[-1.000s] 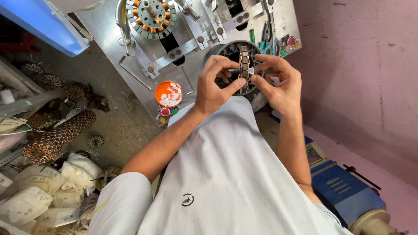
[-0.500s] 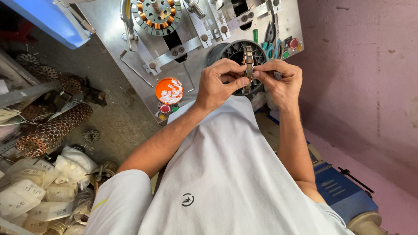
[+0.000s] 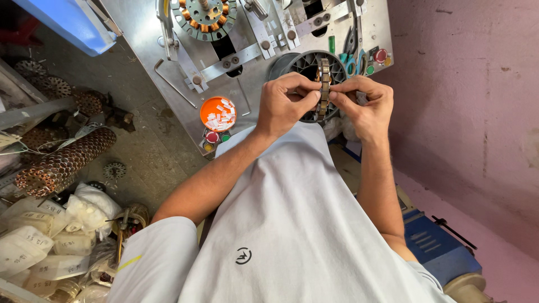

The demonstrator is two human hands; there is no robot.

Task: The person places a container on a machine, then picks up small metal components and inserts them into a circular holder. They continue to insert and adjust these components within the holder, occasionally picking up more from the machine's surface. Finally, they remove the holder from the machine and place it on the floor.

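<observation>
Left hand (image 3: 283,106) pinches ring (image 3: 324,87) from its left side w/ thumb + fingers; ring stands on edge, long axis vertical, over black round housing (image 3: 297,64). Right hand (image 3: 368,104) grips opposite side, equally near.

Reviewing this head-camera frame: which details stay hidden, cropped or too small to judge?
- Ring-shaped metal part: held edge-on between left hand and right hand; its face is hidden.
- Dark round housing: partly behind both hands.
- Wound disc: cut off by top edge.
- White slips in orange cup: too small to read.
- Person's lap: covered by white shirt.
</observation>
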